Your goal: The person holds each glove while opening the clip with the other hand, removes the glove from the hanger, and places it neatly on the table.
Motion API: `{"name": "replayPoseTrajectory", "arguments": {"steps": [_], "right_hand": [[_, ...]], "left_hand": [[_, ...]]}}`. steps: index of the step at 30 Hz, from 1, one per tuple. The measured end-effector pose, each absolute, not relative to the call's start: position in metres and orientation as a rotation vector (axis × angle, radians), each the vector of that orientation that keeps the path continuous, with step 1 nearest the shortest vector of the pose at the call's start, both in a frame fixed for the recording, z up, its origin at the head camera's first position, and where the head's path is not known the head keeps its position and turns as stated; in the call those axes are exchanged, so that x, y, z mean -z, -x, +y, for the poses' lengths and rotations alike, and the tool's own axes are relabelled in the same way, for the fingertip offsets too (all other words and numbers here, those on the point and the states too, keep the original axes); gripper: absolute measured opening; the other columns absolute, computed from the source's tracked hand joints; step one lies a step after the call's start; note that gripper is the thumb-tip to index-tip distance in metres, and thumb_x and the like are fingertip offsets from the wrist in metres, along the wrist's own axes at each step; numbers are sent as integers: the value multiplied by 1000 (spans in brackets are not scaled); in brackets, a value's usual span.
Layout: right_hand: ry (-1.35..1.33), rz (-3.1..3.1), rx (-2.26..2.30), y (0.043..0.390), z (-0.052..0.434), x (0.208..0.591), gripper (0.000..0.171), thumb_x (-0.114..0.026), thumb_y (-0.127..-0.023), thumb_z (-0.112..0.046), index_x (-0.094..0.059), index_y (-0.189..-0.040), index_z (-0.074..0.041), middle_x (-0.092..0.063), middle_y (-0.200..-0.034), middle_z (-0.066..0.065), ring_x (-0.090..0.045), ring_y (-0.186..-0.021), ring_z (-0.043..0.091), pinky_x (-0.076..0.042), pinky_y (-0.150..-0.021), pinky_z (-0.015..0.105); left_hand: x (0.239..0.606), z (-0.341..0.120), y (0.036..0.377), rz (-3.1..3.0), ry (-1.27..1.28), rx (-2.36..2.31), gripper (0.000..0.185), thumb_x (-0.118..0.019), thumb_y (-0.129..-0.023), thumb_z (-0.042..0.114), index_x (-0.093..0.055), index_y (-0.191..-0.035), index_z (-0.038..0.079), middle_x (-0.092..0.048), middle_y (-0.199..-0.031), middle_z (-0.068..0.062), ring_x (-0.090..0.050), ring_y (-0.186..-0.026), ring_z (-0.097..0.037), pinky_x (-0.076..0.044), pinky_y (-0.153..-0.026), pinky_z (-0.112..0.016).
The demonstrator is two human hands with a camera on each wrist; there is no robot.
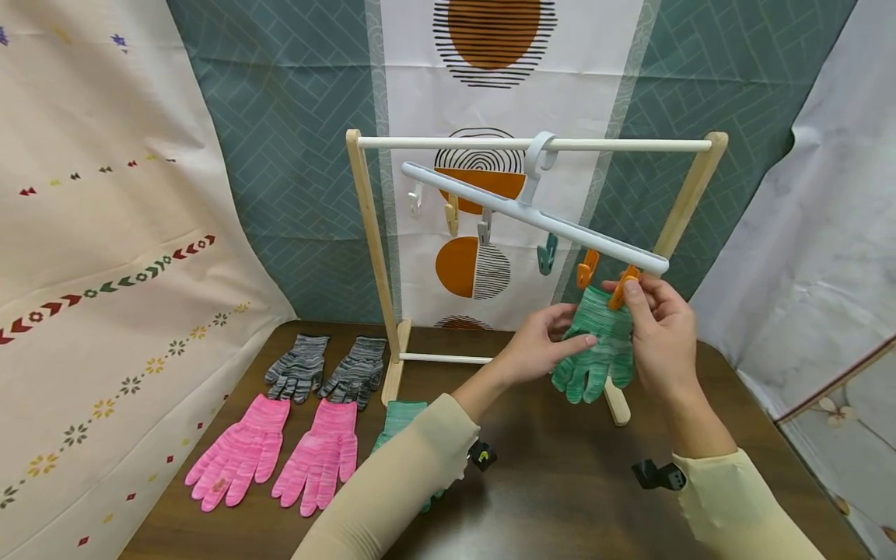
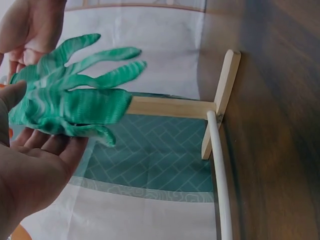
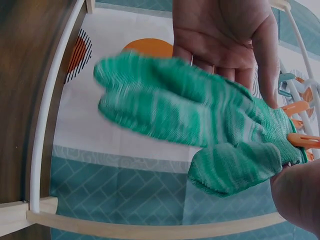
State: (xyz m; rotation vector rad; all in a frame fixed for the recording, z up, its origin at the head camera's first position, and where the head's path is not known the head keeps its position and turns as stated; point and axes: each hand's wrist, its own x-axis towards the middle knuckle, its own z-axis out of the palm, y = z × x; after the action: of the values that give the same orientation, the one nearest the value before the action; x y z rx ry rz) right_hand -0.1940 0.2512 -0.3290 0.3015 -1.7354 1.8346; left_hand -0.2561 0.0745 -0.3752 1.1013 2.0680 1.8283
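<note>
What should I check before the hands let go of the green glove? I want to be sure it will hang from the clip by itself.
1. Green glove cuff at the orange clip: ok, the cuff meets the clip at the end of the white hanger.
2. Clip closed on the fabric: cannot tell, the right hand covers it and pinches the clip.
3. Left hand supporting the glove: ok, its fingers lie flat against it.
4. Hanger hooked on the rack rail: ok, though the hanger tilts down to the right.
5. Glove hangs free of the table: ok.
</note>
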Motion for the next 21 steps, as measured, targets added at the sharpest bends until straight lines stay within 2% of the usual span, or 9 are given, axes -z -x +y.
{"name": "replayPoseTrajectory", "arguments": {"steps": [7, 14, 21], "right_hand": [[-302, -1738, -1851, 194, 250, 328, 33, -64, -108, -22, -67, -129, 3, -77, -112, 10, -63, -121, 23, -51, -92, 22], [-291, -1734, -1859, 193, 251, 328, 32, -65, -108, -21, -67, -129, 2, -77, -113, 11, -63, -121, 22, -50, -90, 20], [-279, -1694, -1878, 192, 250, 326, 30, -68, -106, -17, -68, -127, 4, -76, -112, 12, -72, -108, 20, -55, -89, 21]], "left_hand": [[375, 71, 250, 2022, -1049, -1874, 42, -71, -104, 18, -61, -140, -1, -77, -120, -9, -72, -96, -6, -60, -84, -27], [371, 67, 245, 2133, -1043, -1827, 30, -71, -104, 15, -69, -129, -2, -79, -110, -8, -71, -90, -5, -58, -81, -23], [369, 66, 241, 2132, -1039, -1834, 28, -72, -103, 13, -70, -126, -3, -80, -108, -8, -72, -86, -5, -59, -78, -23]]}}
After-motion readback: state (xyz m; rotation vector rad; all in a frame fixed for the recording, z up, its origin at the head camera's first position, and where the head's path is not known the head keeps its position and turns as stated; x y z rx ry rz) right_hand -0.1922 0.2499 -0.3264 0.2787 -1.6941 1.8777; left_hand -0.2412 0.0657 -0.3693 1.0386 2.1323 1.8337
